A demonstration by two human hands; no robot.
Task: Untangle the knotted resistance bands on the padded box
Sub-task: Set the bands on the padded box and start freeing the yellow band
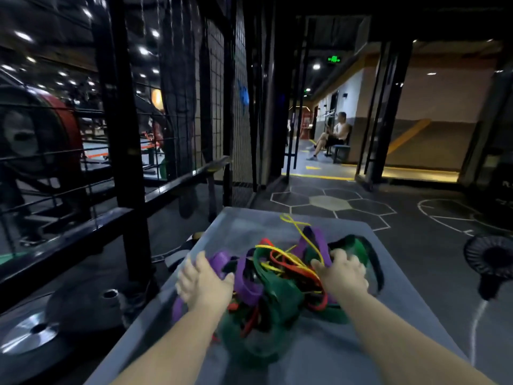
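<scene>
Head view — early untangling on the padded box (pixel 388 315).
Left hand (pixel 205 284) grips purple band (pixel 245 284), right hand (pixel 344 273) clutches the tangle (pixel 280 276) — next probably wants one loop teased free.

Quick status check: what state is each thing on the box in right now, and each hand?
bands: knotted in one pile on the box
yellow band: one loop lies loose at the pile's far edge
left hand: grips a purple band
right hand: fingers curled into the pile, gripping bands
</scene>
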